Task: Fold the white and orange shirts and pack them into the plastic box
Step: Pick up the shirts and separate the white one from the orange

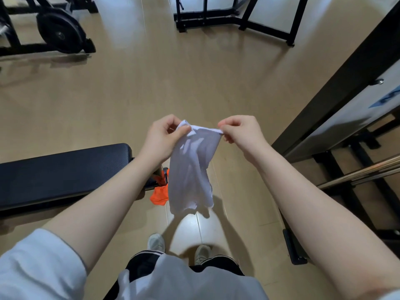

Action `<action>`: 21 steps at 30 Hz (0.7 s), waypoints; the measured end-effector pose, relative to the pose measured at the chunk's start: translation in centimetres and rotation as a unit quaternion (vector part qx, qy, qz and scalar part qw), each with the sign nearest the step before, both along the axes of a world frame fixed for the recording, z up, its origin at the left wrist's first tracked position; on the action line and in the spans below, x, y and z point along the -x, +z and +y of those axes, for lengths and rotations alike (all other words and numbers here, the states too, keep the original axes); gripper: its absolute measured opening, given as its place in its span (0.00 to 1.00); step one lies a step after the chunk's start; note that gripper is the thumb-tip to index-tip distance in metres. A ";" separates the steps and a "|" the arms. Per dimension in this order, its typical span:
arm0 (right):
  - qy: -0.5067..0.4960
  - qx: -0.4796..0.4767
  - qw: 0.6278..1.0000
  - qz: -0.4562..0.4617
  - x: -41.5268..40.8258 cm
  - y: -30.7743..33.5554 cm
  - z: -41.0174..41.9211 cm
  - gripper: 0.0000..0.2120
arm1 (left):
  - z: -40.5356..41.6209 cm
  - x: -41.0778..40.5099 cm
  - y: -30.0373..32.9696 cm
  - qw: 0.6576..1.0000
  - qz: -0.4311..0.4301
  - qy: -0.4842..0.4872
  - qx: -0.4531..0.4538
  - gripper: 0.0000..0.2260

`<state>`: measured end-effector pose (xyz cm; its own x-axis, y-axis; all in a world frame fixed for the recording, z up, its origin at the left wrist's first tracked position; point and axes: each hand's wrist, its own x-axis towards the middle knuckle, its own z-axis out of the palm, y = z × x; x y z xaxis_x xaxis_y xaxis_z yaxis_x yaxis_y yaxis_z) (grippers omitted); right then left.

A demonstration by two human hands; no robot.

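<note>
A small white shirt (pixel 192 167) hangs in the air in front of me, held by its top edge. My left hand (pixel 162 137) pinches the shirt's left top corner and my right hand (pixel 240 132) pinches the right top corner. Behind the hanging white cloth, an orange shirt (pixel 159 194) droops off the end of a black padded bench (pixel 65 172); most of it is hidden by the white shirt and my left arm. No plastic box is in view.
Beige floor (pixel 173 83) stretches ahead. A black rack frame (pixel 337 100) with bars stands on my right. Gym equipment with a weight plate (pixel 58 31) sits far left, and another black frame (pixel 233 18) far ahead. My feet (pixel 179 247) stand below the shirt.
</note>
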<state>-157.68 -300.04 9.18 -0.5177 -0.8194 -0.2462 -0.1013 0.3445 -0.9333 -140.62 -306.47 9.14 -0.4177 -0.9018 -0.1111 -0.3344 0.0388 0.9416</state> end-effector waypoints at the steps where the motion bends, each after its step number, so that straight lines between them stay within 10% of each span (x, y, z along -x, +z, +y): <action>1: -0.036 0.020 0.999 -0.021 0.4 0.2 -0.3 0.09 | -0.2 0.0 0.3 1.000 0.004 0.010 0.002 0.11; 6: -0.001 0.094 0.981 -0.167 -0.3 -0.3 -0.8 0.23 | -0.3 0.9 2.1 0.996 0.081 0.042 -0.021 0.10; 14: 0.046 -0.005 0.997 0.068 -7.5 -6.2 1.6 0.16 | 0.3 2.4 5.3 0.974 0.188 0.080 -0.100 0.06; 21: 0.013 -0.017 0.999 0.028 -7.3 -6.8 -1.2 0.14 | -1.2 0.7 6.5 0.962 0.242 0.101 -0.073 0.10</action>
<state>-150.41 -301.29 2.34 -0.5094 -0.8247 -0.2457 -0.1632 0.3729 -0.9134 -141.32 -307.63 15.68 -0.2704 -0.9595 -0.0791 0.1579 -0.1253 0.9795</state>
